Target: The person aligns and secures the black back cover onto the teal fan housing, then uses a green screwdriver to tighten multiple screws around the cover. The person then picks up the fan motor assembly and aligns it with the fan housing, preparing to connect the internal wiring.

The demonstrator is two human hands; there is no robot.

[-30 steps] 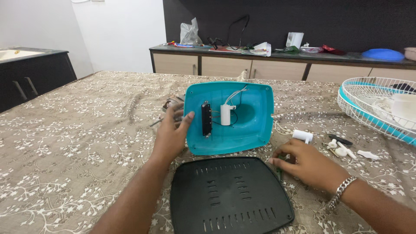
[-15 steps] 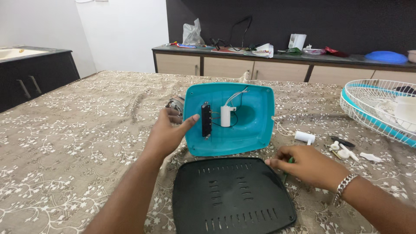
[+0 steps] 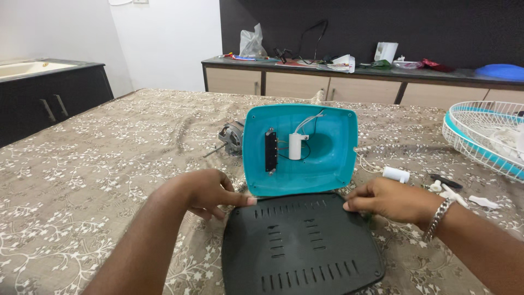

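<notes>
Fan grille, motor, counter

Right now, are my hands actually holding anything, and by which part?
Both hands are on the black vented panel: left hand at its top left corner, right hand at its top right corner. Whether they grip it can't be told.

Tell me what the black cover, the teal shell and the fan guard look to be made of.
Black cover: likely moulded plastic, matte, with neatly formed vent slots. Teal shell: plastic too, smooth and slightly glossy, with rounded moulded corners. Fan guard: thin white wires, probably coated metal, on a teal rim that looks plastic; the view cannot settle it. Both hands touch the cover's top edge.
</notes>
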